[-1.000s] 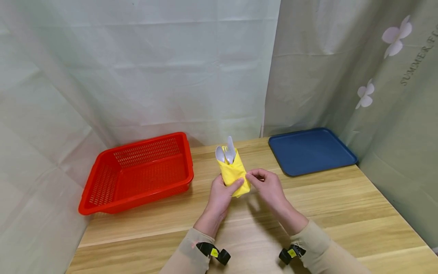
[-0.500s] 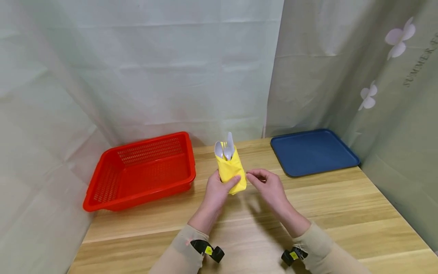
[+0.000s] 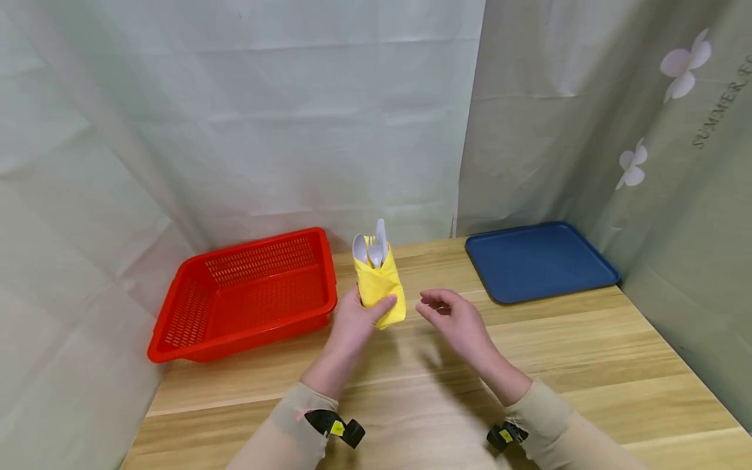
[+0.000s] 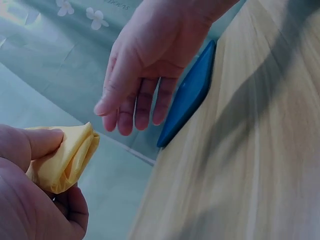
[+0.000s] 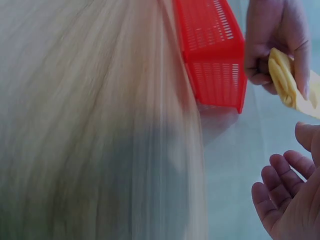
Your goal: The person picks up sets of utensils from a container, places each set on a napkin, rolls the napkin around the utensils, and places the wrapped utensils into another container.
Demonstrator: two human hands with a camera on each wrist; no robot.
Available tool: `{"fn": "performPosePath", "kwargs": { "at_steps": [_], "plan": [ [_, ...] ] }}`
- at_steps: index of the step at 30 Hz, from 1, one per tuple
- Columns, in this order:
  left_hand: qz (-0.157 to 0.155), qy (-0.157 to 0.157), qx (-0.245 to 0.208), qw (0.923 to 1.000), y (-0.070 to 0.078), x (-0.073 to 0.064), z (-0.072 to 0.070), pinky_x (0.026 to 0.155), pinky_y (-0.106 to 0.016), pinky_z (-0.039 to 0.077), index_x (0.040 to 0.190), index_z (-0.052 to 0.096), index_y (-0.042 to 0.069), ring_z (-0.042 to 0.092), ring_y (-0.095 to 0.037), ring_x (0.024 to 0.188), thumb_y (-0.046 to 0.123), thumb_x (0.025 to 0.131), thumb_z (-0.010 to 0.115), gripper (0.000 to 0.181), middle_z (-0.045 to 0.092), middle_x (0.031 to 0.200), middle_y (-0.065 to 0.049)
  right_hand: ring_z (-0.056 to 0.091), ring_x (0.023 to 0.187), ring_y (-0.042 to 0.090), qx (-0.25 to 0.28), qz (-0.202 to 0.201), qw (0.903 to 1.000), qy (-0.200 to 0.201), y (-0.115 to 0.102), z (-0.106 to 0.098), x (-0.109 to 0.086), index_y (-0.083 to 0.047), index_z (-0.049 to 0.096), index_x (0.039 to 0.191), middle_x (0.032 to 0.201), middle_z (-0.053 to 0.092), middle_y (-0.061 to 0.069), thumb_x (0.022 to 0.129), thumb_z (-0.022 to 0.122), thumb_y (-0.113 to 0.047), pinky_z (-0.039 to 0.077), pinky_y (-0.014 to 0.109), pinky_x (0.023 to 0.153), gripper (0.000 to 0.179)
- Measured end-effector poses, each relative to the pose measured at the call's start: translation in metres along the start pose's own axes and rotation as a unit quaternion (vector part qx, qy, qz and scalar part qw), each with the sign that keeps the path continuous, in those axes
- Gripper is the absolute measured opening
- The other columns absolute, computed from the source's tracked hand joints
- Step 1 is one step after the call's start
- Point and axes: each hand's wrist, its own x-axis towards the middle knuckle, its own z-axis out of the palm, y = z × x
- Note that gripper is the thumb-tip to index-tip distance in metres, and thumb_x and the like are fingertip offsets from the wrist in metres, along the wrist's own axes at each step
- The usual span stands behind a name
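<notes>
My left hand (image 3: pixel 351 320) grips a folded yellow napkin (image 3: pixel 378 284) near its lower end, thumb across the front. Out of the napkin's top stick a light grey spoon (image 3: pixel 360 248), a fork (image 3: pixel 375 253) and a knife (image 3: pixel 382 236). In the left wrist view the napkin's folded bottom end (image 4: pixel 75 160) shows between thumb and fingers; the cutlery is hidden there. My right hand (image 3: pixel 461 323) hovers to the right of the napkin, apart from it, with loosely bent fingers and nothing in them. The right wrist view also shows that right hand (image 5: pixel 295 195) holding nothing.
A red perforated plastic basket (image 3: pixel 235 346) stands at the left of the wooden table (image 3: pixel 558 365). At the back right lies a blue tray (image 3: pixel 537 264). Light fabric curtains (image 3: pixel 294 130) enclose the table behind and at both sides.
My left hand has carried the napkin with the cutlery leftward and slightly up. My right hand's fingers have come off the napkin's edge and parted; that hand has otherwise barely moved.
</notes>
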Motion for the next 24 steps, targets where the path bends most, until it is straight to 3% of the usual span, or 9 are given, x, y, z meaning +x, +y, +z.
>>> {"fn": "performPosePath", "kwargs": {
  "at_steps": [5,10,15,19,24],
  "plan": [
    [-0.002,0.006,0.007,1.0,0.007,0.001,-0.011,0.096,-0.042,0.061,0.132,0.07,0.001,0.071,-0.026,0.106,0.016,0.095,0.089,0.044,0.077,0.121,-0.011,0.071,0.121,0.025,-0.087,-0.065,0.9941,-0.001,-0.002,0.0,-0.001,-0.014,0.078,0.135,0.13,0.076,0.002,0.102,0.083,-0.035,0.058,0.05,0.103,0.039],
    [-0.003,0.012,0.02,0.9997,0.014,0.002,-0.022,0.093,-0.04,0.061,0.132,0.07,0.002,0.071,-0.027,0.104,0.015,0.095,0.089,0.044,0.077,0.119,-0.011,0.068,0.128,0.029,-0.161,-0.15,0.9755,0.0,-0.001,0.004,0.001,-0.014,0.078,0.135,0.135,0.075,0.005,0.1,0.084,-0.035,0.058,0.053,0.103,0.041],
    [-0.003,0.017,0.04,0.999,0.021,0.003,-0.035,0.096,-0.041,0.059,0.134,0.069,0.005,0.069,-0.029,0.107,0.016,0.095,0.089,0.045,0.076,0.121,-0.012,0.066,0.131,0.029,-0.202,-0.244,0.9482,-0.021,-0.002,0.01,0.008,-0.013,0.079,0.134,0.137,0.074,0.005,0.098,0.088,-0.032,0.058,0.05,0.104,0.042],
    [-0.012,0.013,0.058,0.9982,0.026,0.004,-0.046,0.1,-0.044,0.058,0.138,0.067,0.008,0.068,-0.03,0.111,0.021,0.097,0.088,0.048,0.074,0.126,-0.011,0.063,0.136,0.03,-0.226,-0.317,0.92,-0.046,-0.005,0.015,0.015,-0.009,0.077,0.136,0.14,0.073,0.006,0.096,0.09,-0.027,0.053,0.048,0.113,0.046],
    [-0.024,0.018,0.073,0.9969,0.032,0.003,-0.059,0.101,-0.045,0.058,0.141,0.064,0.01,0.068,-0.03,0.114,0.024,0.098,0.087,0.051,0.072,0.13,-0.01,0.059,0.143,0.032,-0.253,-0.381,0.8859,-0.08,-0.009,0.023,0.024,-0.006,0.074,0.142,0.145,0.071,0.009,0.097,0.088,-0.027,0.045,0.048,0.122,0.051]
  ]
}}
